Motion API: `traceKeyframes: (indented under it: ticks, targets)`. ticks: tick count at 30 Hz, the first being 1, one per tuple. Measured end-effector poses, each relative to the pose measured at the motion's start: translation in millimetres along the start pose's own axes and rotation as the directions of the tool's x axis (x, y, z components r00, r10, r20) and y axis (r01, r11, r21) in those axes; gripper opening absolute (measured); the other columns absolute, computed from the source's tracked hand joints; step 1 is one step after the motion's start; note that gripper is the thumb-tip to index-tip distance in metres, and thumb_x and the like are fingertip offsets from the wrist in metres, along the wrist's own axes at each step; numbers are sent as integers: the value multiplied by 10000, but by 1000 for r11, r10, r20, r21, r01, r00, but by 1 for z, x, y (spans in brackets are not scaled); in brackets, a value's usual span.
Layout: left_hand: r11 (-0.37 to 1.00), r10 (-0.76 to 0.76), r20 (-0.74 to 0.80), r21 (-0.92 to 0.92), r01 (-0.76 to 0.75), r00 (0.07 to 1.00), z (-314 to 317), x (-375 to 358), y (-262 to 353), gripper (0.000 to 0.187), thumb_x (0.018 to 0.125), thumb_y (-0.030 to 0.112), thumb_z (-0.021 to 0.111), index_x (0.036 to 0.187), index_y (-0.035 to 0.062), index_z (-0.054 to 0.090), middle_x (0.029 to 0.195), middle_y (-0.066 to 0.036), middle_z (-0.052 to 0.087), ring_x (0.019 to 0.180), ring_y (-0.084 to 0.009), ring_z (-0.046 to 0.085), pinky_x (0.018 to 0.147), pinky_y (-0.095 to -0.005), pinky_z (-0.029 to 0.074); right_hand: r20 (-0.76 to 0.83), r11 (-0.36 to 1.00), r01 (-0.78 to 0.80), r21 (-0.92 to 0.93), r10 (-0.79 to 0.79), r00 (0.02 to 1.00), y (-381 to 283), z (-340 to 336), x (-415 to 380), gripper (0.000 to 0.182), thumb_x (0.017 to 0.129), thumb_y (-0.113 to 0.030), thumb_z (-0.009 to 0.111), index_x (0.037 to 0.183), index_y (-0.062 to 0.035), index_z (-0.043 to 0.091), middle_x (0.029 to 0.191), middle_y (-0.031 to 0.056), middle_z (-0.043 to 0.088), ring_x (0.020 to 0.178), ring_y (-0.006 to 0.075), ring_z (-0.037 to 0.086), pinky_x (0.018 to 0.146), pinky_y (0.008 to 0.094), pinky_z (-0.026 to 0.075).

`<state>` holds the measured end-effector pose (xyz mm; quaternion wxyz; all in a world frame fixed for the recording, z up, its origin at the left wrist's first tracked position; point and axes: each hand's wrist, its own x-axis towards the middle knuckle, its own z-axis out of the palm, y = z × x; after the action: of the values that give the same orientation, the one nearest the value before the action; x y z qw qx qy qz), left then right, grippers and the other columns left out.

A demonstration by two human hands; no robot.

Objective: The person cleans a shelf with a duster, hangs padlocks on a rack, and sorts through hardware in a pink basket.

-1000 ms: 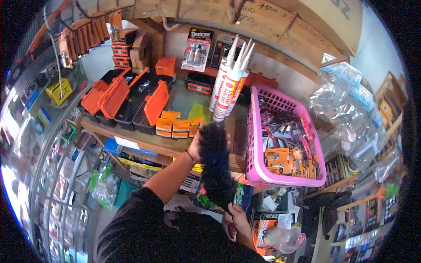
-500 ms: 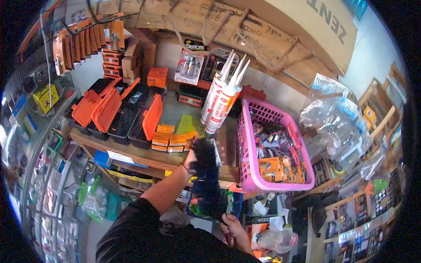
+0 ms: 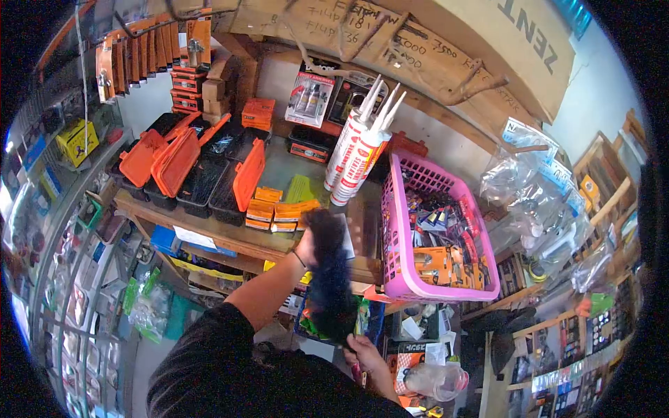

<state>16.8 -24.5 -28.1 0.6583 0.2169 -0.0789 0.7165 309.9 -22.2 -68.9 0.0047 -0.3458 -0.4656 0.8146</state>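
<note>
right hand [image 3: 365,353] closed round one black duster's [image 3: 331,282] handle, fluffy length beyond the grip, left hand [image 3: 305,249] alongside, opening unclear

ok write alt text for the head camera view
Right hand grips a fluffy black duster, left hand at its upper end, before a wood-edged counter holding white sealant tubes with pointed nozzles, black boxes with open orange lids, and a pink plastic basket of packaged goods.
</note>
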Motion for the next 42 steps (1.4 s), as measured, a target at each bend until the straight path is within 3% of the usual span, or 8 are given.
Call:
traceKeyframes:
  ticks: [4,10,12,20,24,28,32,42]
  targets:
    - [997,77,-240,26,-73,968,26,8,-2,584,855,515,309,1228,75,399,1192,-150,476,1092,-303,466,928,-497,347,-165,998,65,17,-61,984,-4,-8,4,311,865,-317,496,649,-114,404,470,-2,357,384,94,337,361,221,259]
    - [995,-27,-30,93,30,999,-2,5,2,632,851,560,257,1233,77,400,1197,-119,478,1087,-290,471,933,-458,349,-140,997,70,-36,-75,987,3,-1,2,291,867,-317,495,669,-112,435,464,-15,338,372,89,318,356,213,252]
    - [999,40,-285,25,-34,958,47,6,-2,586,864,511,277,1244,78,386,1207,-130,469,1095,-300,462,926,-495,344,-173,990,139,0,-137,975,0,0,5,293,868,-330,488,686,-104,447,468,-15,344,372,86,314,358,216,245]
    - [999,46,-319,13,-44,947,37,9,-1,590,847,509,313,1247,81,383,1221,-137,462,1101,-312,456,953,-498,311,-198,994,100,44,-90,976,0,3,4,268,876,-322,472,691,-133,433,472,-19,334,371,78,287,359,208,215]
    - [998,-9,-79,56,13,997,7,2,1,622,842,548,299,1207,63,433,1188,-134,490,1094,-296,464,951,-469,326,18,994,27,101,-29,999,8,-3,5,252,872,-293,489,686,-138,420,467,-13,334,367,83,299,351,219,238]
    - [998,21,-396,58,2,918,29,7,2,636,827,572,308,1208,77,426,1178,-130,495,1093,-294,463,934,-471,342,-98,995,98,-11,-98,990,3,-8,5,264,880,-321,465,703,-129,428,471,5,360,388,92,333,372,219,254]
    - [999,7,-132,-48,-14,991,5,8,2,648,828,567,308,1229,66,400,1208,-128,472,1103,-294,454,955,-476,316,-48,994,74,74,-71,996,11,-5,8,297,868,-319,495,666,-137,376,466,-17,351,386,79,318,362,218,243]
    - [998,-6,-224,62,20,975,7,5,1,666,821,583,304,1209,54,422,1179,-149,494,1088,-325,462,917,-522,336,33,999,4,50,-6,999,14,-2,9,310,879,-317,472,642,-131,399,479,-6,378,396,78,344,366,214,253]
